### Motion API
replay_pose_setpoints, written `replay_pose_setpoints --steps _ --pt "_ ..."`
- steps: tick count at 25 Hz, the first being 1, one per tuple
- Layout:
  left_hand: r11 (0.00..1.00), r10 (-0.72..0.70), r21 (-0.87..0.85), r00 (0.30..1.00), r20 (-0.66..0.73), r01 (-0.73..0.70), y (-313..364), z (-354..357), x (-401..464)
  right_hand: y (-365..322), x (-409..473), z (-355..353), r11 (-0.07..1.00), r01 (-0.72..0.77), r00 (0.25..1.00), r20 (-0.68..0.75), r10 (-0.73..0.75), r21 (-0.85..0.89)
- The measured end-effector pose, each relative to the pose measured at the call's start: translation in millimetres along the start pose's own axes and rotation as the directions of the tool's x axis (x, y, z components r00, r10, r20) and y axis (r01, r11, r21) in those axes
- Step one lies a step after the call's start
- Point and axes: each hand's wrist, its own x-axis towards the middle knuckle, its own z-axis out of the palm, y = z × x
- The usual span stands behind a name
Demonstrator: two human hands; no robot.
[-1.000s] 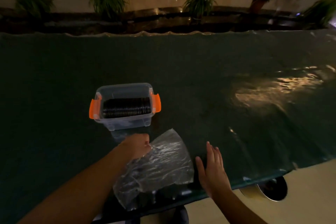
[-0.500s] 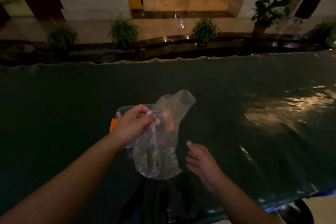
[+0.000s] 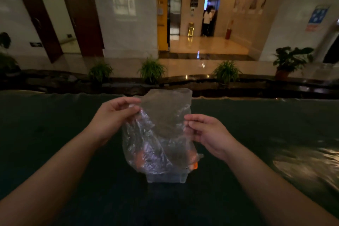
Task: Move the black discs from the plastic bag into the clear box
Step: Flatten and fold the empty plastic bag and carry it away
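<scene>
A crumpled clear plastic bag (image 3: 161, 130) hangs in the air in front of me, held by both hands. My left hand (image 3: 113, 117) pinches its upper left edge. My right hand (image 3: 207, 132) pinches its right edge. The bag looks empty; I see no discs in it. Behind and below the bag stands the clear box (image 3: 167, 177) with orange latches (image 3: 194, 165) on the dark table. The bag covers most of the box, so the black discs inside it are hidden.
The dark green table cover (image 3: 256, 143) stretches wide to both sides. Beyond its far edge is a dark ledge with potted plants (image 3: 152, 69). A person stands far off in a lit hallway (image 3: 208, 20).
My left hand lifted the bag off the table and up in front of the box. My right hand rose from the table and took hold of the bag's right edge. My head tilted up.
</scene>
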Motion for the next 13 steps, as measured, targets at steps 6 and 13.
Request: replay_pose_setpoints --steps 6,13 --pt "0.863 0.149 0.467 0.981 0.125 -0.19 61.7 -40.0 -9.4 -86.6 -21.5 23.8 0.835 0.221 0.975 0.14 -0.173 -0.504" --pt "0.527 0.162 0.809 0.966 0.204 -0.259 110.2 -56.0 -11.1 -152.8 -40.1 29.2 0.429 0.416 0.902 0.302 -0.309 -0.802"
